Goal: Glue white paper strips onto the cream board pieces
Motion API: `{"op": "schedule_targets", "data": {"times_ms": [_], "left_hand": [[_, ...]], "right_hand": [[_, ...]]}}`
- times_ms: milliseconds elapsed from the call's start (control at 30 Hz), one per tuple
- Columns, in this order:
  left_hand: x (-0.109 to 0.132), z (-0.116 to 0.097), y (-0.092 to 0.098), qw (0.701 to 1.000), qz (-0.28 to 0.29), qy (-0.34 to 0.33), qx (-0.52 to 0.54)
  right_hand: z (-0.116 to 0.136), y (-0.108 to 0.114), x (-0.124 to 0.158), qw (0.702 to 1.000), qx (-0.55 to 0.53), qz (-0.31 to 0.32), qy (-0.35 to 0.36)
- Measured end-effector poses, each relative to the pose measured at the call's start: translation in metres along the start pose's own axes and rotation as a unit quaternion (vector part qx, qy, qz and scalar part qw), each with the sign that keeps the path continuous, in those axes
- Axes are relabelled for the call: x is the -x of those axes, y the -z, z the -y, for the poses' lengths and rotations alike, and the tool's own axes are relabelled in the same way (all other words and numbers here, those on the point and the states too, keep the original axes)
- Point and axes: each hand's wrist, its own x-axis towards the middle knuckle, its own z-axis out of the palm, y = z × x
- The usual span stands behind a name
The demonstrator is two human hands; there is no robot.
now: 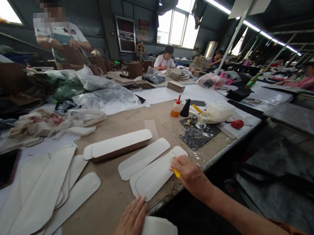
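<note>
The left hand (129, 221) lies flat with its fingers (140, 206) almost together, touching a white piece (158, 230) near the table (111, 199) edge. The right hand (192, 175) pinches a small yellow spreader (177, 173) against a long white strip (159, 174), with pale glue (174, 157) on it. If the spreader slips, glue could smear. A push too hard could slide the strip off the edge.
</note>
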Motion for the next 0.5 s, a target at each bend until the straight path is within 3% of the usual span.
{"op": "schedule_targets", "data": {"times_ms": [133, 233, 333, 500], "left_hand": [[0.000, 0.006, -0.007, 0.998, -0.038, -0.035, -0.036], [0.002, 0.008, -0.011, 0.996, -0.051, -0.049, -0.057], [0.005, 0.009, -0.015, 0.996, -0.052, -0.047, -0.057], [0.007, 0.005, -0.018, 0.996, -0.068, -0.022, -0.048]], "right_hand": [[0.047, -0.004, 0.008, 0.994, -0.096, -0.031, 0.046], [0.058, 0.002, 0.010, 0.981, -0.184, -0.022, 0.057], [0.031, 0.014, 0.009, 0.980, -0.193, -0.039, 0.033], [-0.033, 0.018, 0.012, 0.997, -0.045, -0.065, -0.004]]}}
